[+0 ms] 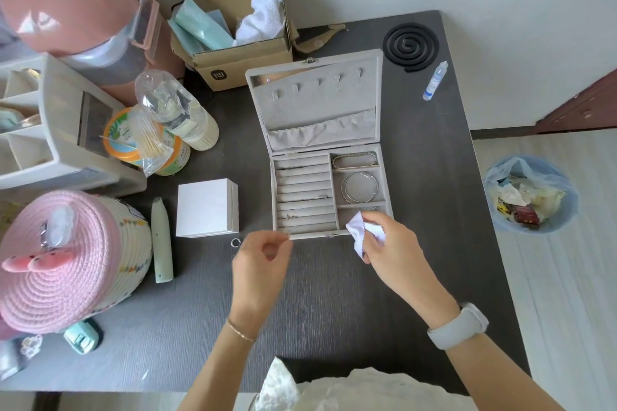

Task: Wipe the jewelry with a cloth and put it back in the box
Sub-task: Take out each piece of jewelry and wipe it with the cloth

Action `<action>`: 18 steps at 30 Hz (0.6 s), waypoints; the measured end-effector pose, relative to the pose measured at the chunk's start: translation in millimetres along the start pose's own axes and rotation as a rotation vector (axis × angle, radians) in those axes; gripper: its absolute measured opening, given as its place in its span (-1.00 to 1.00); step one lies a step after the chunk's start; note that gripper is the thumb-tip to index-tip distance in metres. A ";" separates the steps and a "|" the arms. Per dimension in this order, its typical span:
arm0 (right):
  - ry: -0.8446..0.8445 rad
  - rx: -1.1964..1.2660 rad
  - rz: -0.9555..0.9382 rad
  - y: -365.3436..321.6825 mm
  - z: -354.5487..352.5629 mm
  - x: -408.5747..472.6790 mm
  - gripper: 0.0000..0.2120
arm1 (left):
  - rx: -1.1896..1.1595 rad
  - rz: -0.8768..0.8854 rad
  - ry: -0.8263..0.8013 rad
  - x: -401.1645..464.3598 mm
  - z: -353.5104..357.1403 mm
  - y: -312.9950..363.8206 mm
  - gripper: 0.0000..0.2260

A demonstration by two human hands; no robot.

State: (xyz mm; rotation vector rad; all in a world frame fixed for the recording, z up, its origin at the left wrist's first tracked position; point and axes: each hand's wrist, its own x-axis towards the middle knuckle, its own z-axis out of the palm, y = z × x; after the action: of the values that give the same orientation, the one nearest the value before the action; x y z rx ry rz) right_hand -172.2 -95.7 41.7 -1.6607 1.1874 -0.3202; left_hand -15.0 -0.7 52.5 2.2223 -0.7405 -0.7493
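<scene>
Right hand (387, 243) grips the wiping cloth (362, 233) beside the jewelry box (329, 193); left hand (262, 255) looks curled on nothing visible. Next: pick another piece.

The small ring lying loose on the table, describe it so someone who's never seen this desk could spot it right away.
Start at the open grey jewelry box in the middle of the dark table, then look left to the white square box. The ring lies on the bare tabletop just off that box's near right corner, beside the left hand. It is the only jewelry outside the compartments: a small silver loop.
</scene>
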 end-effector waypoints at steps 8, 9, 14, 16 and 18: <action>-0.180 0.111 0.255 -0.8 6.4 -4.1 -0.69 | 0.104 -0.339 0.242 20.5 -25.4 -83.9 -0.92; -0.192 0.147 0.275 -2.6 7.0 -4.3 -0.68 | 0.086 -0.368 0.252 23.2 -25.3 -90.7 -0.91; -0.181 0.269 0.319 -4.2 9.7 -3.3 -0.78 | 0.048 -0.404 0.283 32.7 -25.6 -100.9 -0.87; -0.141 0.259 0.315 -3.5 9.5 -2.8 -0.76 | 0.044 -0.406 0.278 33.8 -25.6 -101.4 -0.85; -0.101 0.236 0.296 -4.4 8.2 -3.1 -0.72 | 0.046 -0.400 0.278 33.9 -25.7 -102.3 -0.82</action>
State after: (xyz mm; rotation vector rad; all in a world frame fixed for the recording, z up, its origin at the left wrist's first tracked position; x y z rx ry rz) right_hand -165.6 -88.4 42.8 -1.2632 1.2478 -0.1795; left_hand 55.1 49.8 -16.9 2.4831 -0.1800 -0.5913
